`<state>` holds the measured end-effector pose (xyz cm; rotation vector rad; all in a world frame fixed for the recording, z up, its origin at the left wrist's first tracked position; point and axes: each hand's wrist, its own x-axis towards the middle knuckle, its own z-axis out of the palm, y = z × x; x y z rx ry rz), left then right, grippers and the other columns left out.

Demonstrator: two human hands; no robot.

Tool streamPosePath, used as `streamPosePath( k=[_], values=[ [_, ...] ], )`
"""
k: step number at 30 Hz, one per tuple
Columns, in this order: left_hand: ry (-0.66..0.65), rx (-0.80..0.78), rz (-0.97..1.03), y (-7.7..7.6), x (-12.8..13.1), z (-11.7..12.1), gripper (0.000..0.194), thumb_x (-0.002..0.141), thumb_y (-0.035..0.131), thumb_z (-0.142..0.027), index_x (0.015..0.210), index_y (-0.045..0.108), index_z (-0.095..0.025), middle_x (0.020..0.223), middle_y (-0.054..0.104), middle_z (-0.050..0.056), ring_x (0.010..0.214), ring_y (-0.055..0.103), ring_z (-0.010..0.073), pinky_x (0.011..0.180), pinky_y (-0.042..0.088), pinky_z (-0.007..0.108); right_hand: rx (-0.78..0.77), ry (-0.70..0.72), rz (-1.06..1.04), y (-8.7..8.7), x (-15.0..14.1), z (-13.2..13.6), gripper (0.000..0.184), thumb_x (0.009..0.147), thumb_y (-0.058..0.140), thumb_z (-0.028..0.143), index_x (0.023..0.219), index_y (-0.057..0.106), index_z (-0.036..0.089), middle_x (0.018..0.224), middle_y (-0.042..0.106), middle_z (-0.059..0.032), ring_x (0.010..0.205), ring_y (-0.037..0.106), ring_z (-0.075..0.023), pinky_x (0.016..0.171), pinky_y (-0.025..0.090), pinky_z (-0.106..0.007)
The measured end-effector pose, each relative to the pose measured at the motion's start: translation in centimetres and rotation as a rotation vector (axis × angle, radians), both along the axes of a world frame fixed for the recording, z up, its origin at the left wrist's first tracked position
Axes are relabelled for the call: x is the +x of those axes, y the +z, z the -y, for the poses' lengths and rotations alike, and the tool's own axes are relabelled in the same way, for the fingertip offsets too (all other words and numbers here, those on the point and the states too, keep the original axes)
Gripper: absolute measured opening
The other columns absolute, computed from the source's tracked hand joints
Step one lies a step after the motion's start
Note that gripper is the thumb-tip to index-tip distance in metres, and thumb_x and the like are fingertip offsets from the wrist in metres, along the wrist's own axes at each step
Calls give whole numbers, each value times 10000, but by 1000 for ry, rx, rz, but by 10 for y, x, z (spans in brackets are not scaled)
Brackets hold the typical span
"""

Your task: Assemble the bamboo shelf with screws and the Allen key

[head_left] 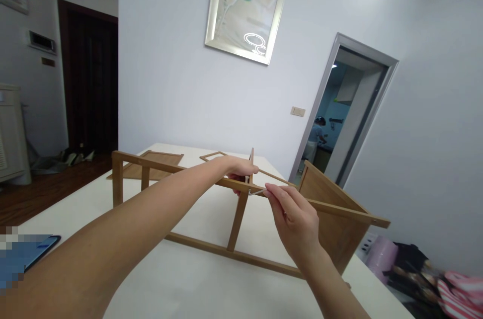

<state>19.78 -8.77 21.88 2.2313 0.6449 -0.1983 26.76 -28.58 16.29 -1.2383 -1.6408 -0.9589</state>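
Note:
A wooden frame (264, 261) of rails and crossbars lies on its side on the white table (181, 278). My right hand (294, 213) pinches a thin bent metal hex key (258, 191), whose tip is at the top rail where a crossbar (238, 221) joins it. My left hand (241, 165) reaches across the rail, its fingers closed around a wooden piece (252, 154) behind that joint. Part of its grip is hidden by the rail. At the frame's right end stands a wooden panel (332, 193).
A flat wooden panel (166, 159) and a small wooden frame (207, 158) lie at the back of the table. A phone or tablet (41, 251) is at the left edge. Beyond a doorway (339, 43), a person (315, 135) stands. Bags and cloth (453, 289) sit at the lower right.

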Motion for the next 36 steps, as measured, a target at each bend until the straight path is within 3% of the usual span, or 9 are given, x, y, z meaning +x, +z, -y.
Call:
streamPosePath(
  k=[4,9,15,19,25,31,36],
  values=[
    [26,61,19,-3,1,-3,434,888,340,-442,1112,490,-101,793,672,114,659,669,209,618,562,305,49,-95,131,-11,0,5,215,882,575,138,1086,621,189,869,690,-82,769,651,-170,679,511,-275],
    [41,158,57,-3,4,-1,403,864,378,-432,1079,512,-118,899,663,125,697,655,197,613,551,286,55,-217,288,-25,-1,6,191,866,609,132,1052,569,145,734,625,-48,644,575,-151,566,429,-278],
    [64,110,25,-5,6,-4,373,859,381,-405,1058,499,-112,793,643,104,651,634,187,576,527,262,11,-296,327,-22,-8,6,11,917,548,177,907,549,180,646,512,-8,580,471,-139,523,300,-307],
    [62,22,67,-8,7,-6,295,851,414,-375,1021,483,-143,759,614,59,555,583,145,529,501,250,7,-285,306,-24,-12,5,100,925,541,183,830,512,191,638,473,0,564,432,-136,512,248,-318],
    [92,29,76,-7,7,-5,225,859,417,-342,979,466,-158,732,556,32,482,489,106,461,437,229,22,-346,323,-38,-15,-3,236,911,551,178,709,435,213,602,426,8,537,371,-133,489,220,-320],
    [125,41,79,-6,6,-2,194,848,443,-347,920,467,-168,732,519,14,507,482,106,493,454,240,22,-352,167,-57,-33,-23,260,919,483,154,677,415,220,582,424,9,501,358,-129,460,218,-304],
    [124,27,73,-7,8,-3,234,853,422,-352,983,464,-162,798,543,34,565,519,116,519,475,233,-71,-244,-177,-65,-54,-40,286,948,381,187,667,430,219,565,443,14,476,379,-128,455,233,-291]
  ],
)
